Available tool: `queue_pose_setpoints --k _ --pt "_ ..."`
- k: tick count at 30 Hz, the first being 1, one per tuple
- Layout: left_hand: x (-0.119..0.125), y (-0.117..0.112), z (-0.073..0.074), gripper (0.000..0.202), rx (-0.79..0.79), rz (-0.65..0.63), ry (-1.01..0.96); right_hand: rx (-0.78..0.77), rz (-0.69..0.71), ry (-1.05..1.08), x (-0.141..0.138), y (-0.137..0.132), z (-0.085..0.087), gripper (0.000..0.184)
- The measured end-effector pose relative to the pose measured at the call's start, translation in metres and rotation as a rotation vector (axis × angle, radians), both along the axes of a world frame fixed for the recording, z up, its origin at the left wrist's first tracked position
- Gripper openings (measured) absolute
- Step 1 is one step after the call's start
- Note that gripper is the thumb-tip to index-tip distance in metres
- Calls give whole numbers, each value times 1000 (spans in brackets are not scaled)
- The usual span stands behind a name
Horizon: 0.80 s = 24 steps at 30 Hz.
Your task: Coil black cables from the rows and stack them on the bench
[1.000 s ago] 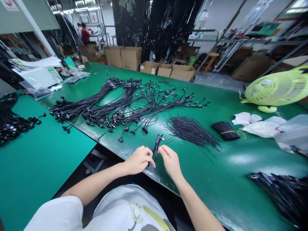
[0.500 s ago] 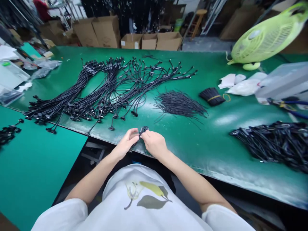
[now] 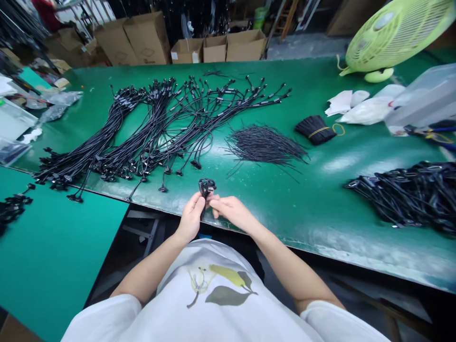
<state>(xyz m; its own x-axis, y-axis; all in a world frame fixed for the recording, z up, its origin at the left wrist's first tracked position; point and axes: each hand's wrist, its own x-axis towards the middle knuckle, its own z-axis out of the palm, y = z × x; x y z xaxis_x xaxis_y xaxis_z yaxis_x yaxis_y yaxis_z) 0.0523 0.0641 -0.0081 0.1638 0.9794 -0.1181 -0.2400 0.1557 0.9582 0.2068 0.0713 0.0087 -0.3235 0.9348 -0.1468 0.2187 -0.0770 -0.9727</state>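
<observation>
Black cable connector (image 3: 206, 187) held up between my hands, left fingers (image 3: 192, 203) closed on it, right fingers (image 3: 223, 203) straight beside its lower end, contact hidden. Beyond, on the green surface (image 3: 313, 199): looped cable harnesses (image 3: 117, 142), thin wire bundle (image 3: 265, 145). Connector's detail too dark to read.

One head-worn view, set above the person's chest and facing forward and down. The shirt (image 3: 210, 294) fills the lower edge, the left hand (image 3: 191, 216) and right hand (image 3: 231, 210) sit close below centre, and the table (image 3: 313, 209) spreads across the middle. Cartons (image 3: 217, 45) lie farther off along the top edge. The wide lens bows the table edge.
</observation>
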Motion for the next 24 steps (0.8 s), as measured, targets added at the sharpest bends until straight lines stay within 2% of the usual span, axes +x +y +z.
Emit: queue_pose_setpoints --k 3,4,7,9,12,14,16,18,21,24 --pt "0 4 8 37 -61 -40 2 477 -302 -345 14 1 11 44" --pt "3 5 11 35 -59 -56 18 607 -344 -434 16 2 14 42" --pt "11 6 16 32 -56 -86 33 875 -270 -648 16 8 12 29" --pt "16 7 18 34 -87 -80 20 982 -210 -734 15 12 7 24" --pt "19 10 20 36 -146 -97 -2 1093 -117 -736 21 17 -2 20" --pt "20 13 20 33 -167 -119 -5 1128 -101 -682 27 19 -6 17" --pt "19 14 22 32 -174 -135 11 1094 -147 -587 30 20 -9 14" --pt "18 13 24 33 -179 -168 52 1016 -200 -412 30 20 -12 14" --pt "17 11 28 40 -217 -303 126 885 -228 -129 26 17 -15 17" --pt "19 11 32 48 -315 -389 119 750 -228 25 25 14 -14 19"
